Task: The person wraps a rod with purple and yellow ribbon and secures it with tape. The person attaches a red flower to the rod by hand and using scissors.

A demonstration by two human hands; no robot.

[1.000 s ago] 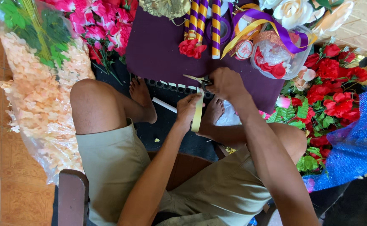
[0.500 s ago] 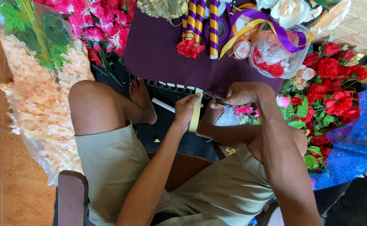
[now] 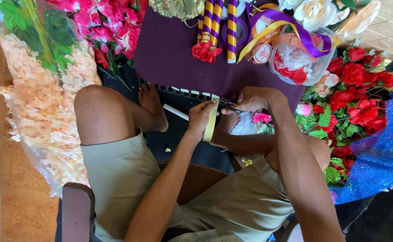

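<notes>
My left hand [image 3: 199,118] pinches a pale yellow strip of ribbon [image 3: 210,128] that hangs down from its fingers. My right hand [image 3: 253,99] is closed on a small pair of scissors [image 3: 232,108], and the blades point left and meet the top of the strip. Both hands are over my bare feet, just in front of a dark purple cloth [image 3: 169,58]. A white stick [image 3: 175,112] lies on the dark mat under my left hand.
On the purple cloth lie purple-and-gold striped sticks [image 3: 216,22], a red flower [image 3: 205,50] and a clear tub of petals [image 3: 297,62]. Bagged peach blossoms [image 3: 39,112] are at left, red flowers [image 3: 362,103] and blue glitter fabric [image 3: 380,157] at right, and pink flowers [image 3: 102,27] above.
My right hand with the scissors has dropped from the edge of the purple cloth to the top of the strip. The left hand has barely moved.
</notes>
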